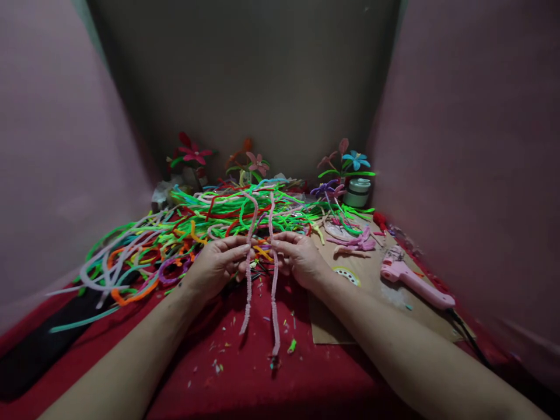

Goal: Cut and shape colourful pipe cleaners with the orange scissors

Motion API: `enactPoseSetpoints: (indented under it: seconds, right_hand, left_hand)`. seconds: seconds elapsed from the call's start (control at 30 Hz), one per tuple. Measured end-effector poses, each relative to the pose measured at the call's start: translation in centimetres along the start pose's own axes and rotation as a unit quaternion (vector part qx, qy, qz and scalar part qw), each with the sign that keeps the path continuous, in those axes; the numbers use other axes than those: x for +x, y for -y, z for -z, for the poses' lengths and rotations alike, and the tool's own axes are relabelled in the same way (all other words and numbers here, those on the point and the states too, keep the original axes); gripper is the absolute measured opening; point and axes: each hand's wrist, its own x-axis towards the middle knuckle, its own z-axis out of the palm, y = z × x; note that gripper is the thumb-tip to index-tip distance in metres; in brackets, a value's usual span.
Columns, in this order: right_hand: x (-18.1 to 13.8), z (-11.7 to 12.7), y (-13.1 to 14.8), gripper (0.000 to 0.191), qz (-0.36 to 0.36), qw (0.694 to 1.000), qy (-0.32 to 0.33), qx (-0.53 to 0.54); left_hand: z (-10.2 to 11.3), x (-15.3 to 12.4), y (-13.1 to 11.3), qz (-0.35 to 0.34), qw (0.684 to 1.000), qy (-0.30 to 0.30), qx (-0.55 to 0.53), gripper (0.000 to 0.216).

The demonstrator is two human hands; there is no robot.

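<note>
Between finger and thumb, my left hand [223, 261] pinches a pink pipe cleaner [249, 286] near its middle. A second pink pipe cleaner [274, 297] is pinched the same way in my right hand [298, 256]. The two fuzzy stems hang upright side by side, apart from each other, with slight bends along their length. Just behind my hands lies a tangled heap of pipe cleaners [227, 210] in green, white, red, orange and other colours.
A pink glue gun [417, 284] rests on a brown board [330, 326] at the right, its cord trailing off. Finished pipe-cleaner flowers [356, 159] and a lidded jar [357, 192] stand at the back. Small fuzzy scraps [292, 346] dot the red cloth [210, 382].
</note>
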Motion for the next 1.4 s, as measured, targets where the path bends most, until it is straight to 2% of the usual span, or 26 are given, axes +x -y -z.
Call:
enactPoseSetpoints:
  seconds: [0.23, 0.67, 0.8, 0.97, 1.1, 1.23, 1.4]
  right_hand:
    - [0.0, 0.2, 0.0, 0.02, 0.009, 1.0, -0.016, -0.008]
    - [-0.2, 0.0, 0.0, 0.02, 0.0, 1.0, -0.006, -0.02]
    - [-0.2, 0.0, 0.0, 0.019, 0.014, 0.997, -0.01, -0.074]
    - [-0.1, 0.0, 0.2, 0.012, 0.057, 0.983, -0.054, -0.167]
    - [0.2, 0.0, 0.2, 0.014, 0.057, 0.989, -0.066, -0.121]
    - [0.5, 0.3, 0.4, 0.019, 0.047, 0.994, -0.099, -0.016]
    - [0.8, 0.7, 0.5, 0.017, 0.04, 0.991, -0.12, 0.038]
  left_hand:
    - [0.0, 0.1, 0.4, -0.002, 1.0, 0.025, 0.002, 0.025]
    - [-0.1, 0.1, 0.6, -0.011, 0.999, 0.034, 0.014, 0.02]
    - [-0.3, 0.0, 0.5, -0.01, 1.0, 0.023, 0.004, 0.023]
    - [-0.5, -0.3, 0.3, -0.021, 0.999, 0.032, -0.01, 0.023]
    - [-0.6, -0.5, 0.2, -0.019, 0.999, 0.04, -0.023, 0.02]
    - [-0.5, -0.5, -0.1, -0.039, 0.998, 0.044, -0.037, 0.018]
    - [-0.5, -1.4, -1.6, -0.061, 0.994, 0.032, -0.088, 0.018]
